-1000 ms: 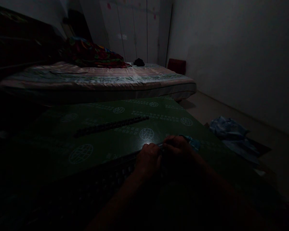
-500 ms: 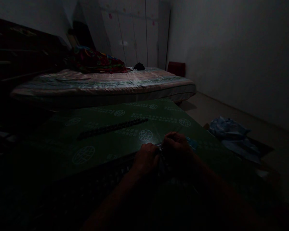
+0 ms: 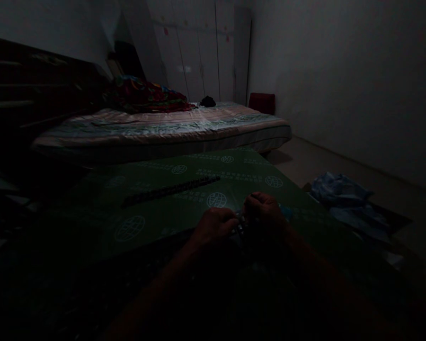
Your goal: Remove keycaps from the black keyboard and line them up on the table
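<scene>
In very dim light, my left hand (image 3: 215, 223) rests at the far right end of a long dark panel (image 3: 156, 253) with rows of small glinting blocks. Its fingers are curled together, thumb toward the right. Close beside it, my right hand (image 3: 264, 208) is closed in a pinch above the same end. Small shiny pieces (image 3: 239, 227) show between the two hands. Whatever the fingertips grip is too dark to make out. A narrow black strip with a row of bumps (image 3: 172, 191) lies farther back on the green table (image 3: 163, 218).
A small blue-green item (image 3: 286, 211) lies just beyond my right hand. Past the table stands a bed (image 3: 199, 128) with a red patterned blanket (image 3: 145, 94). Pale bags or cloth (image 3: 341, 189) lie on the floor at right. A wardrobe (image 3: 199, 52) stands behind.
My right hand has lifted slightly, and a small gap shows between it and my left hand. My left thumb now stretches more to the right. The view has shifted slightly.
</scene>
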The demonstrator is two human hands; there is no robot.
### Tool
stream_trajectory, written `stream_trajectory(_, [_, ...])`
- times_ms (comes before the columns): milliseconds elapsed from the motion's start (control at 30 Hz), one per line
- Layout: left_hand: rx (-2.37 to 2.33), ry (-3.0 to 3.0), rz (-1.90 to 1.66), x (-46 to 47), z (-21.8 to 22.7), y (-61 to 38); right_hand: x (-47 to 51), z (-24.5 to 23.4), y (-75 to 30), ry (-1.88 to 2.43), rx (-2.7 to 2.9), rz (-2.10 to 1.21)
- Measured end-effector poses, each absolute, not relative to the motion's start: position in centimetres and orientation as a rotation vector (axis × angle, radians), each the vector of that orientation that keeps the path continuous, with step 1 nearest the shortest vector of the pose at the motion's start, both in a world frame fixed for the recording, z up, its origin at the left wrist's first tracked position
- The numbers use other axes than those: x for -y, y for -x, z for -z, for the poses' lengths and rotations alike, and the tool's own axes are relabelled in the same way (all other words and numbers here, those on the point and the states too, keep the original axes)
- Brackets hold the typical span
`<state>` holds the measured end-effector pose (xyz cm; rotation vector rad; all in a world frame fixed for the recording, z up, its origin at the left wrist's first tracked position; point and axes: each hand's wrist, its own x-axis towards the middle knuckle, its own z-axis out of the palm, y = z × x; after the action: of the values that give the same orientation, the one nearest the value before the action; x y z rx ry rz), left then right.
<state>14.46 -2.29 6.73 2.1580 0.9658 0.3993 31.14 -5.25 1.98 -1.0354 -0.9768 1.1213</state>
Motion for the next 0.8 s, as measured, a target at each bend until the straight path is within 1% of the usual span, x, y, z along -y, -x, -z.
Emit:
stream_trajectory(133, [-0.972, -2.005, -0.428, 2.3, -7.2, -13.6, 5.1, -1.9, -31.0, 1.051, 0.983, -1.161])
stream_trajectory(367, [-0.989, -1.485, -0.555, 3.2, -6.7, -13.6, 5.2, -2.1, -29.7, 1.062, 0.918, -1.225])
stream_trajectory(467, [-1.043, -1.492, -0.571, 3.5, -7.4, -13.6, 5.3, -2.3, -30.0, 1.131, 0.974, -1.214])
stream_trajectory(567, [-1.131, -1.569, -0.576, 3.3, -8.3, -13.2, 5.3, -2.5, -31.5, 1.274, 1.095, -1.127])
stream_trajectory(633, [-1.197, -1.632, -0.581, 3.0, -8.7, -12.8, 5.3, -2.5, -32.7, 1.423, 1.182, -0.955])
stream_trajectory(700, [-1.269, -1.688, -0.584, 2.8, -9.0, -12.4, 5.2, -2.4, -33.8, 1.549, 1.277, -0.635])
stream_trajectory(800, [-1.314, -1.748, -0.571, 2.8, -9.3, -11.9, 5.0, -1.9, -34.4, 1.538, 1.568, -0.117])
